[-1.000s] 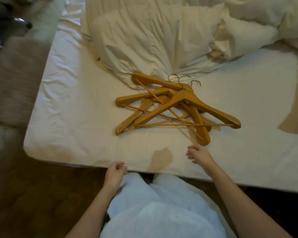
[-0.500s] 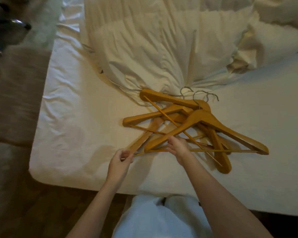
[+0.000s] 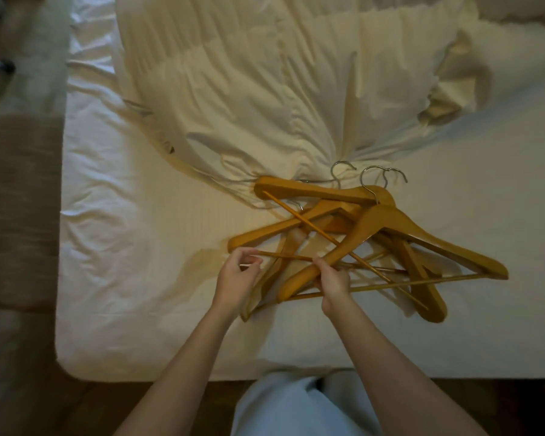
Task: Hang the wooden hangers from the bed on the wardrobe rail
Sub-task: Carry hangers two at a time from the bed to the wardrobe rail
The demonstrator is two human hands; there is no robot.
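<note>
From the head camera I look down on a pile of wooden hangers (image 3: 343, 240) lying crossed over one another on the bed (image 3: 123, 247), toward its near edge. They are smooth, honey-coloured wood with broad curved shoulders, thin round crossbars and bent wire hooks (image 3: 368, 177) of bright metal pointing toward the far side. The sheet under them is white and lightly creased; just behind the pile a cream duvet (image 3: 265, 89) bunches up in soft radiating folds, its edge touching the farthest hanger.

My right hand (image 3: 334, 283) is curled round the lower shoulder arm of the topmost hanger (image 3: 422, 240), fingers wrapped over the wood, thumb tucked beneath. My left hand (image 3: 236, 280) is mostly closed, fingertips pinched at the end of a thin crossbar (image 3: 283, 257); I cannot tell whether it truly grips the rod or only touches it. Pale blue fabric (image 3: 296, 407) covers my legs at the bed's edge.
</note>
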